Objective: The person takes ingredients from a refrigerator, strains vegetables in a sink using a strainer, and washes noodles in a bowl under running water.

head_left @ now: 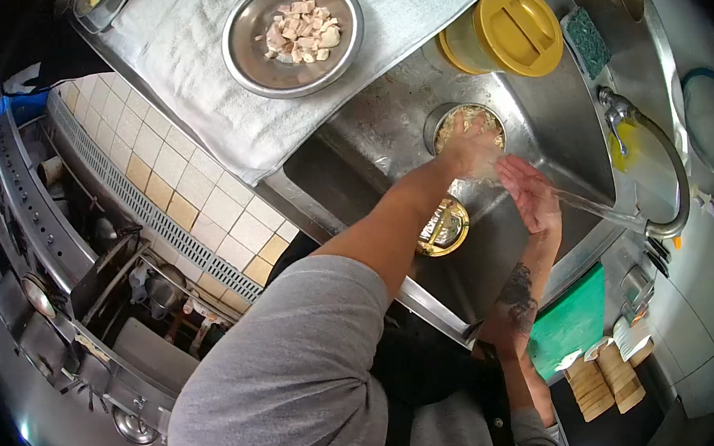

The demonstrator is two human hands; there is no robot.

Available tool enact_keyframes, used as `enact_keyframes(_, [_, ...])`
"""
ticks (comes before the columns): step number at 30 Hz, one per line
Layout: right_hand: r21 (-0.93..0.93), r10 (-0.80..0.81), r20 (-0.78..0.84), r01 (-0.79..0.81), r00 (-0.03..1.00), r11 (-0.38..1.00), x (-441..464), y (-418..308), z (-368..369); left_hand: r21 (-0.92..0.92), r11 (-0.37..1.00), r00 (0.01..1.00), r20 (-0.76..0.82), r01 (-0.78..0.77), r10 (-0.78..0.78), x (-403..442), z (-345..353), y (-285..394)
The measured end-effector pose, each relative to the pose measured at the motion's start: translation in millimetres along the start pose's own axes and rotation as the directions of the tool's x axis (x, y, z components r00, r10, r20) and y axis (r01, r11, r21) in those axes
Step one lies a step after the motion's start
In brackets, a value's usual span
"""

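My left hand (468, 147) reaches into a small round metal container (430, 128) in the sink. Its fingers look apart and touch pale, shredded bits (477, 114) there; I cannot make out what the bits are. Close beside it, my right hand (528, 191) is open, fingers stretched out, next to the stream of water (598, 209) from the tap (665, 170). A shiny gold round thing with a bar across it (445, 225) lies on the sink (569, 166) floor, below my left forearm.
A steel bowl (240, 50) of pale diced pieces (303, 31) sits on a white towel (183, 77). A yellow-lidded tub (518, 29) and a green scouring pad (586, 41) are at the sink's far side. A green cutting board (571, 319) lies beyond my right arm; stoves line the left.
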State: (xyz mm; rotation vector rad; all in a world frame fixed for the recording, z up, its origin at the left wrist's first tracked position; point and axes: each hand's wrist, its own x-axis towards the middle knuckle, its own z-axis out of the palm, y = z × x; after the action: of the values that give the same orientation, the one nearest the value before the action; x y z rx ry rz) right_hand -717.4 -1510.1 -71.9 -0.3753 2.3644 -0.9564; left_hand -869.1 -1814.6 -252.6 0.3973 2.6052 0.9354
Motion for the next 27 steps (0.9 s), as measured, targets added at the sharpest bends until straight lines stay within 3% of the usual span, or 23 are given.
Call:
enact_keyframes(3, [0.074, -0.022, 0.026, 0.021, 0.999, 0.997, 7, -5, 5, 0.126, 0.99, 0.991, 0.125, -0.067, 0.052, 9, 4, -12])
enact_keyframes(6, [0.129, -0.056, 0.071, 0.047, 0.996, 0.991, 27, -8, -3, 0.126, 0.989, 0.97, 0.236, -0.083, 0.051, 15, -9, -9])
enact_keyframes(12, [0.277, -0.136, 0.136, 0.094, 0.981, 0.956, 112, -5, -3, 0.33, 0.932, 0.988, 0.015, -0.151, 0.155, 9, 6, -16])
enact_keyframes(15, [0.367, -0.228, 0.161, 0.156, 0.96, 0.917, 192, 5, 10, 0.419, 0.897, 0.99, 0.036, -0.141, 0.138, 9, 15, -19])
enact_keyframes(18, [0.435, -0.288, 0.144, 0.201, 0.947, 0.878, 236, 12, 17, 0.345, 0.935, 0.971, -0.181, -0.083, 0.153, 7, 34, -20])
enact_keyframes(21, [0.38, -0.054, 0.068, 0.024, 0.996, 0.925, 222, -15, 23, 0.299, 0.953, 0.999, -0.027, -0.036, 0.046, 19, 36, -10])
enact_keyframes(24, [0.852, -0.235, 0.135, 0.008, 0.963, 0.524, 233, 7, 26, 0.378, 0.926, 0.996, 0.076, 0.011, -0.042, 13, 0, 13])
enact_keyframes(27, [0.707, -0.016, 0.148, -0.095, 0.989, 0.701, 238, 13, 32, 0.385, 0.921, 0.99, -0.143, 0.063, -0.008, 6, 19, 12])
